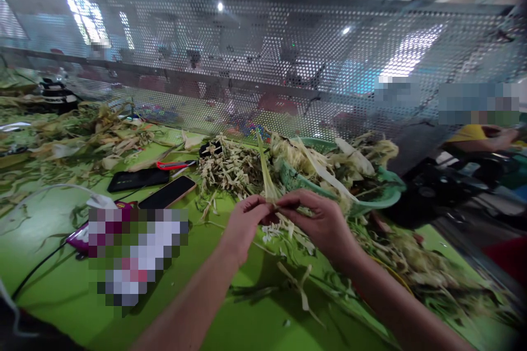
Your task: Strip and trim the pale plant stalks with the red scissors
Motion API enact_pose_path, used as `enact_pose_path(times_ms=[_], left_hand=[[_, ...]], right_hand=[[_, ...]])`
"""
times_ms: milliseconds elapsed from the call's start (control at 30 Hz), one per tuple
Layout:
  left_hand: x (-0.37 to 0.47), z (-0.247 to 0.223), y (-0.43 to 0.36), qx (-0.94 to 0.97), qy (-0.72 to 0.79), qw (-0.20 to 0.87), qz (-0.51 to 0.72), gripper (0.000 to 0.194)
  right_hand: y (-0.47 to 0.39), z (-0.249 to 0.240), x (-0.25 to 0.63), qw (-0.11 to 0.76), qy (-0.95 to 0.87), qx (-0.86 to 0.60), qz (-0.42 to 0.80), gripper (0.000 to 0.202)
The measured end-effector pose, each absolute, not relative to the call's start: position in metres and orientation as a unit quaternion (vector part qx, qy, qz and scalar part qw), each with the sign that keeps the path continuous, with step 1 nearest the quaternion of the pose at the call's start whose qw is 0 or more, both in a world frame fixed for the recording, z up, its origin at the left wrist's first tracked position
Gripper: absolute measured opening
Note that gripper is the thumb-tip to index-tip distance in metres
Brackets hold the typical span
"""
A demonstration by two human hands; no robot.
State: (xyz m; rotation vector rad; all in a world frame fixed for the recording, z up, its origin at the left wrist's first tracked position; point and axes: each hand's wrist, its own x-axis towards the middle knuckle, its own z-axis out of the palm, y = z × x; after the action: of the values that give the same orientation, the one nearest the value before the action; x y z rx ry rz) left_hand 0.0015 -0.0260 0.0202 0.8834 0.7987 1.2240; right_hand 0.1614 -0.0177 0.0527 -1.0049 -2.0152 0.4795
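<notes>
A narrow, pale green corn husk [267, 173] points upward from between my two hands. My left hand [246, 224] pinches its lower end with thumb and fingers. Close against it, my right hand [316, 215] also has its fingertips closed on the husk's base. My fingers cover the lowest part of the husk. Just behind my hands is a heap of small pieces made of husk strips [234, 167]. A green basket [376, 204] holding dry husks and pale silk [288, 154] stands behind my right hand. A knotted strip [303, 285] lies on the green table [247, 312] below.
Two phones [168, 193] [138, 179] and a red-handled cutter [175, 164] lie left. A purple power strip [80, 238] with cables sits nearer. Husks [90, 134] cover the far left; more scraps [428, 263] lie right. A perforated metal screen [247, 66] stands behind. Another person's arm [481, 140] shows right.
</notes>
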Motion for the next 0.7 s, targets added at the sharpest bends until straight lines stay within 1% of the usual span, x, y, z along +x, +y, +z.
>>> enact_pose_path(times_ms=[267, 467, 600, 700], left_hand=[[0.001, 0.019, -0.026, 0.367, 0.338, 0.68, 0.537, 0.003], [0.002, 0.015, -0.025, 0.362, 0.343, 0.671, 0.548, 0.006], [0.002, 0.02, -0.027, 0.383, 0.332, 0.661, 0.553, 0.007], [0.002, 0.027, -0.03, 0.403, 0.338, 0.652, 0.546, 0.011]], right_hand=[[-0.016, 0.054, 0.165, 0.379, -0.827, -0.388, 0.151, 0.01], [-0.019, 0.056, 0.16, 0.366, -0.809, -0.431, 0.161, 0.009], [-0.022, 0.058, 0.157, 0.375, -0.787, -0.459, 0.172, 0.009], [-0.023, 0.058, 0.156, 0.385, -0.777, -0.467, 0.174, 0.009]])
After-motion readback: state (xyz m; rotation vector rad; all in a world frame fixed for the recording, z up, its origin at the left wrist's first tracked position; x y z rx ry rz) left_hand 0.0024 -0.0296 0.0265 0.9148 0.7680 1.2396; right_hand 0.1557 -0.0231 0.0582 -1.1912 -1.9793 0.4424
